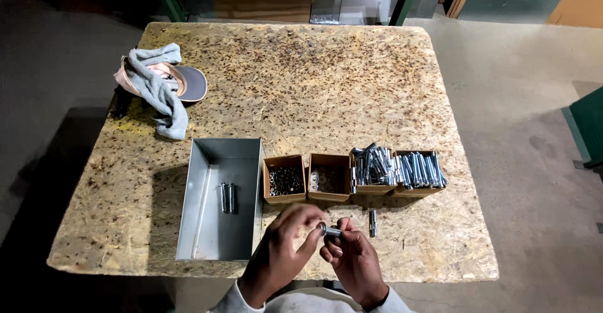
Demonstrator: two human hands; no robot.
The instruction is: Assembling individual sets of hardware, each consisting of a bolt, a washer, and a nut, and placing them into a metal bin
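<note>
Head view
Your left hand: curled, fingertips pinching the head end of the bolt.
Your right hand: palm up, fingers pinching the bolt's shank.
Bolt: short, shiny steel, held level between both hands above the near edge of the table.
Table: rough flaked chipboard.
Metal tray: grey, rectangular, two bolts inside.
Cardboard boxes: four in a row, holding nuts, washers, bolts.
Loose bolt: lying just right of your hands.
</note>
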